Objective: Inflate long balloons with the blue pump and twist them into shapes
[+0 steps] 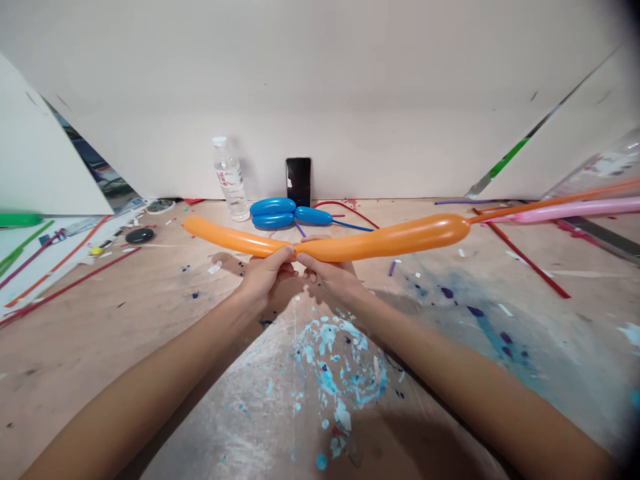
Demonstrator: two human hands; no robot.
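A long orange balloon (390, 241) stretches left to right above the table, bent slightly at its middle where both hands pinch it. My left hand (270, 272) is closed on it just left of the bend, thumb on top. Close beside it, my right hand (327, 270) grips the balloon just right of the bend. The balloon's thin uninflated tail (540, 201) runs off to the right. Behind the hands lies a blue twisted balloon (274, 213) with a thin tail.
A clear water bottle (231, 183) and a black phone (299, 181) stand by the white back wall. Thin uninflated balloons and a black round object (139, 235) lie left. At right are a pink balloon (580, 209) and a red strip (530, 261). Paint spots mark the table (200, 393).
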